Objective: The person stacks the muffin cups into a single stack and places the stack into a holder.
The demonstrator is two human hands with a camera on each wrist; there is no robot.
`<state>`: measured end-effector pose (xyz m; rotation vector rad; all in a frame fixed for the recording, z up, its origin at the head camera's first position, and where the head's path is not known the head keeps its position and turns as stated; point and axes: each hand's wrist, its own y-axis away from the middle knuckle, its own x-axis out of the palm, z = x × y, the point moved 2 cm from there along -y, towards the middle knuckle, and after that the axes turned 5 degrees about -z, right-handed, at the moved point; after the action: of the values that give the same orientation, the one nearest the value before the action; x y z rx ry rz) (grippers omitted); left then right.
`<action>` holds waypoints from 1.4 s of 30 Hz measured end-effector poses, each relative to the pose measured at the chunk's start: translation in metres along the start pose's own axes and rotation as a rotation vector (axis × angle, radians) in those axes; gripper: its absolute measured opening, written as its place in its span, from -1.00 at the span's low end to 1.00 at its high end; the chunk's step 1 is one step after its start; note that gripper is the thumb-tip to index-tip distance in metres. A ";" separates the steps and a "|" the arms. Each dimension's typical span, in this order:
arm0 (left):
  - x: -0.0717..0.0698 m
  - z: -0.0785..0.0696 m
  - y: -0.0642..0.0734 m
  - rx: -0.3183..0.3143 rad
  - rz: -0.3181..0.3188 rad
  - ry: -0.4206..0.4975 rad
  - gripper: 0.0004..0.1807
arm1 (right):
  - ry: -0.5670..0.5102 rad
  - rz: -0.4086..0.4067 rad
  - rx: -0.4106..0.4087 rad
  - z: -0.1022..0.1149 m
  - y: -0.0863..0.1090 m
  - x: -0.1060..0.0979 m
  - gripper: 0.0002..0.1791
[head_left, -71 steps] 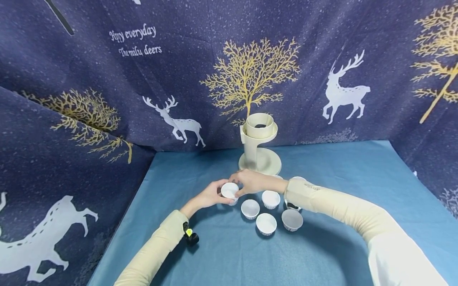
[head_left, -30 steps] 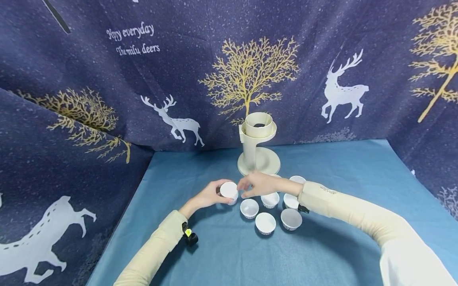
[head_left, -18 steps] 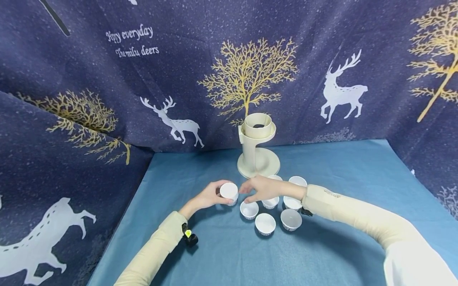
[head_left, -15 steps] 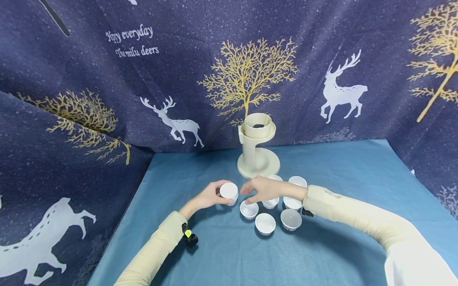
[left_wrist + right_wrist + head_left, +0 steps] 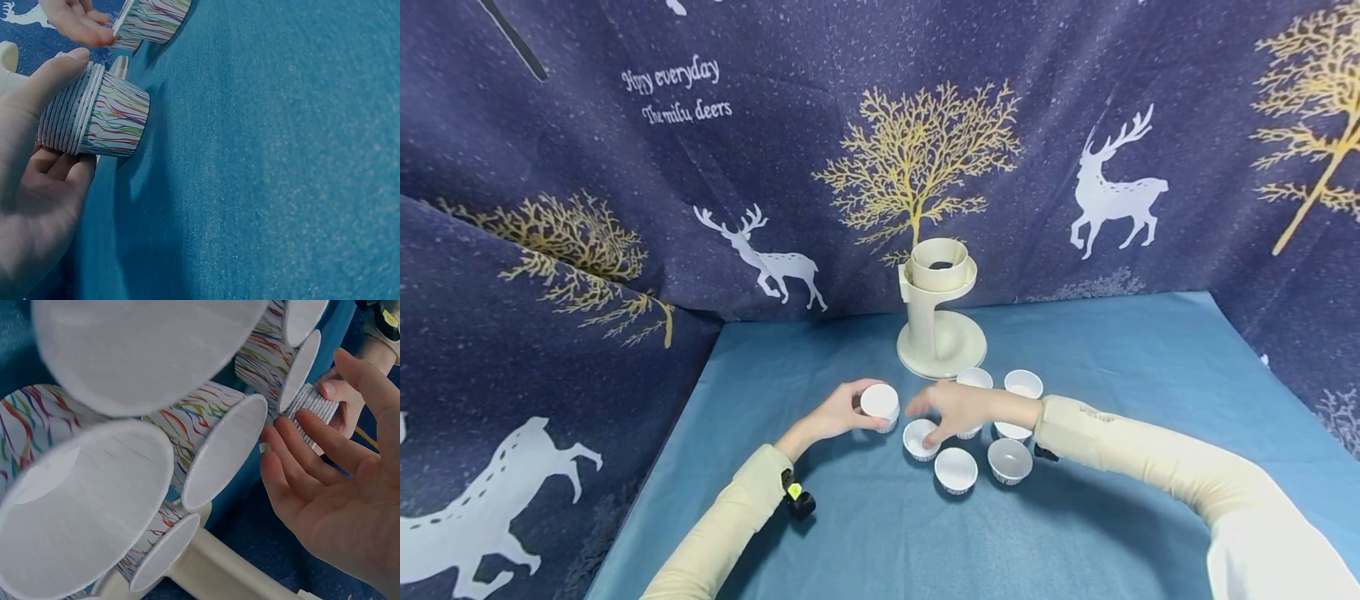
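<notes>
Left grip [image 5: 841,410] curled round cup stack [image 5: 880,402] | right grip [image 5: 955,407] parted, empty | cup [image 5: 969,433] behind it mostly hidden

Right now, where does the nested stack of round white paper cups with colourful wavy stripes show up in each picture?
Head: the nested stack of round white paper cups is just below the picture's centre.
Left wrist: the stack is at upper left, large, its wavy-striped side showing.
Right wrist: the stack is at upper right, small, partly hidden behind the right hand.
Shared landmark: the bare left hand gripping the stack.
</notes>
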<state>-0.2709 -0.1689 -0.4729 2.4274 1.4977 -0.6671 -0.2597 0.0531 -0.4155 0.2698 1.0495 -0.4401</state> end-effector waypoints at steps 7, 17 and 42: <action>0.000 0.001 -0.001 -0.002 -0.005 0.002 -0.38 | 0.092 0.004 0.004 0.003 0.000 0.006 -0.45; -0.003 -0.024 0.007 -0.023 0.030 -0.001 -0.39 | 0.166 -0.004 0.076 0.011 0.001 0.013 -0.40; 0.000 -0.003 0.000 0.027 0.024 0.037 -0.40 | -0.108 -0.178 0.017 0.000 -0.003 0.002 -0.43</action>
<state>-0.2700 -0.1681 -0.4703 2.4869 1.4799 -0.6451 -0.2603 0.0498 -0.4176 0.1660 0.9675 -0.6172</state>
